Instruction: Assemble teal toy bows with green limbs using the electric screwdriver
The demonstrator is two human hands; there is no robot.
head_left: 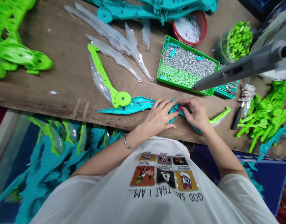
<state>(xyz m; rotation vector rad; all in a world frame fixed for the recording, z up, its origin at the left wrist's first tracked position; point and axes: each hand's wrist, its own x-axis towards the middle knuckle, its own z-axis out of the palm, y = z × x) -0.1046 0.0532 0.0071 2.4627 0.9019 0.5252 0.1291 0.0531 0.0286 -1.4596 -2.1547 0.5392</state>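
Observation:
A long teal plastic assembly (131,107) lies along the table's front edge. Joined to its left part is a lime-green arm (103,74) with a clear blade; a smaller green and clear piece (219,116) shows at its right end. My left hand (158,116) rests on the teal body with fingers spread, pressing on it. Just right of it, my right hand (196,113) pinches by a dark and magenta wire (179,108) near the middle; its fingertips partly hide what they grip.
Beyond my hands stands a green basket (175,81) of silver screws, with a grey screwdriver-like tool (238,68) hanging over its right side. Clear blades (117,56), green parts (271,115) and a black-handled tool (238,115) lie around. Teal assemblies (45,168) fill the space below left.

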